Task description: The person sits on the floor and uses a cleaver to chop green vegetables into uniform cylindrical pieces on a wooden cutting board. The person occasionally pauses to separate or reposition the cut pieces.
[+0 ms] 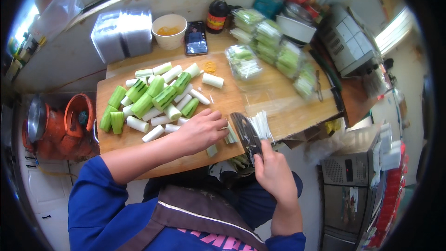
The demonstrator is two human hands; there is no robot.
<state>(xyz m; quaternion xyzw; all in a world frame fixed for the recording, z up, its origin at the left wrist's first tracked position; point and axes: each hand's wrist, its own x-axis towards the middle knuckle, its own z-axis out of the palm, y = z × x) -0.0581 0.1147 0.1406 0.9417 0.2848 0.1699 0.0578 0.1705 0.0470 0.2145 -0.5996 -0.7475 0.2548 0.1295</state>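
Note:
My right hand point(275, 172) grips the handle of a kitchen knife point(245, 130), its dark blade resting near the right edge of the wooden cutting board point(129, 150). Left of the blade, my left hand point(205, 129) bends its fingers over a pale scallion piece point(230, 135) and steadies it; the fingertips are partly hidden. Thin white scallion shreds point(260, 125) lie just right of the blade. Cut white scallion lengths point(137, 124) and partly peeled green cucumber chunks point(153, 96) are piled across the board's left half. One small pale piece point(211, 150) sits below my left hand.
Packed trays of cut vegetables point(244, 62) stand at the table's right. Along the back are stacked clear plastic containers point(122, 35), a paper bowl point(169, 38), a phone point(196, 38) and a dark sauce bottle point(216, 15). Yellow rubber bands point(209, 67) lie on the board.

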